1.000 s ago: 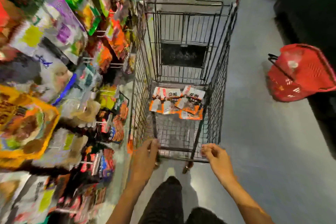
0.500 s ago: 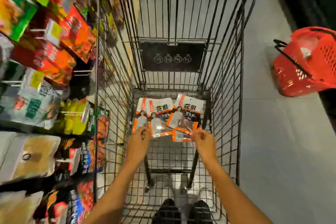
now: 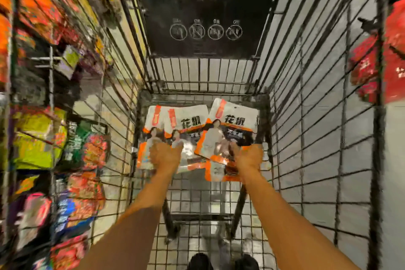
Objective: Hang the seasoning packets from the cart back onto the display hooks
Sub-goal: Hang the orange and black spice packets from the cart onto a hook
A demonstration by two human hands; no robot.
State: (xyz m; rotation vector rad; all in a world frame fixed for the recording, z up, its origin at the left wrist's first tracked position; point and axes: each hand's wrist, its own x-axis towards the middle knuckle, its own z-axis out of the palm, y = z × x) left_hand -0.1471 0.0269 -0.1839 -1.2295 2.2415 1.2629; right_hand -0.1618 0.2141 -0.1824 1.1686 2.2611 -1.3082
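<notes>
Several white-and-orange seasoning packets lie overlapping on the wire floor of the shopping cart (image 3: 306, 129), at its far end. My left hand (image 3: 165, 156) has reached down inside the cart and its curled fingers grip the lower edge of the left packets (image 3: 188, 118). My right hand (image 3: 248, 158) grips the lower edge of the right packet (image 3: 237, 120). Another packet (image 3: 219, 174) lies under it, partly covered by my right wrist. The display hooks (image 3: 41, 59) with hanging goods stand left of the cart.
A black sign panel (image 3: 206, 26) is fixed to the cart's far wall. Colourful bags (image 3: 37, 138) crowd the shelving close against the cart's left side. A red basket (image 3: 392, 68) sits on the floor to the right. My shoes (image 3: 221, 262) show below the cart.
My hands left the cart's near edge, reached deep inside, and now close on the packets. The view has dropped closer to the cart floor.
</notes>
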